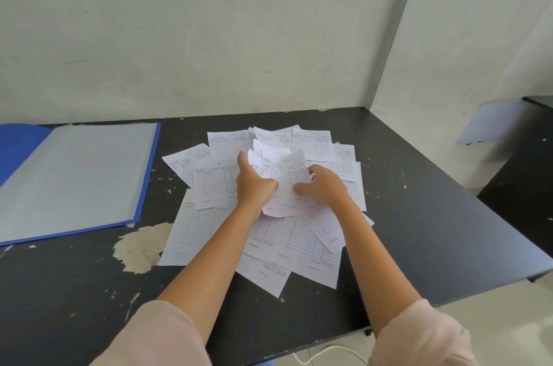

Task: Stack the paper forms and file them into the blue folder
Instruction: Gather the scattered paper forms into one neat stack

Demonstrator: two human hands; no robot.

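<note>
left grip (254, 186): clamped on a bunch of white printed paper forms (285, 178) — above the scattered pile (206, 225)
right grip (324, 190): pinches same bunch
blue plastic folder (74, 180): open on black bench (419, 216), left

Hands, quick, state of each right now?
Left hand: grips the left edge of a bunch of white printed paper forms.
Right hand: grips the same bunch's right edge.

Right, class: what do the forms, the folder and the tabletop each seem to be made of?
Forms: thin matte white paper; the lifted sheets curl and crease. Folder: smooth blue cover, probably plastic or coated card, with pale inner sheets; unclear which. Tabletop: dark matte board, perhaps laminate or paint; a patch has flaked to tan beneath.
</note>
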